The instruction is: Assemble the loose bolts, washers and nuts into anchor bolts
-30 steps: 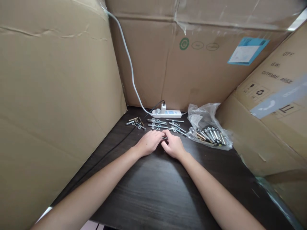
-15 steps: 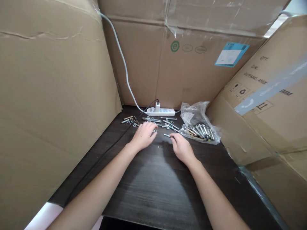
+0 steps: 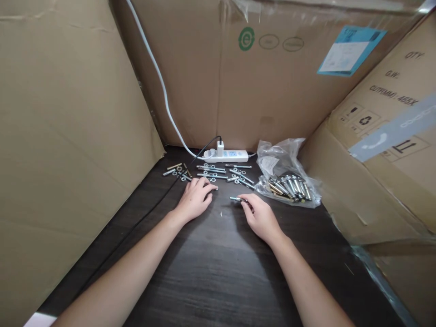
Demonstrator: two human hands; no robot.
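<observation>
Boxes (image 3: 190, 91): They are standing like brown walls at the left, back and right.
Worktop (image 3: 204, 277): It is lying dark and flat between the boxes, holding all the metal bits.
Bag (image 3: 281, 152): It is sitting at the right, clear and crinkly, with many bolts (image 3: 295, 187) lying in it.
Plug strip (image 3: 235, 156): It is resting at the back, behind the loose bits.
Left hand (image 3: 196, 200): It is spreading its fingers low over the worktop, not gripping; one fingertip is touching a tiny ring.
Right hand (image 3: 260, 215): It is pinching one bolt between finger and thumb.
Change: A second ago the hands were meeting over a shiny piece; now they are staying apart, so each one seems to be minding its own bit.
Loose bits (image 3: 218, 177): They are lying in little groups behind the hands, long rods with rings and nuts beside them.
Held bolt (image 3: 234, 198): It is poking out of the right hand, its tip pointing left.
Ring (image 3: 216, 188): It is hiding partly under the left fingertip; I am not telling for sure whether it is a nut.
</observation>
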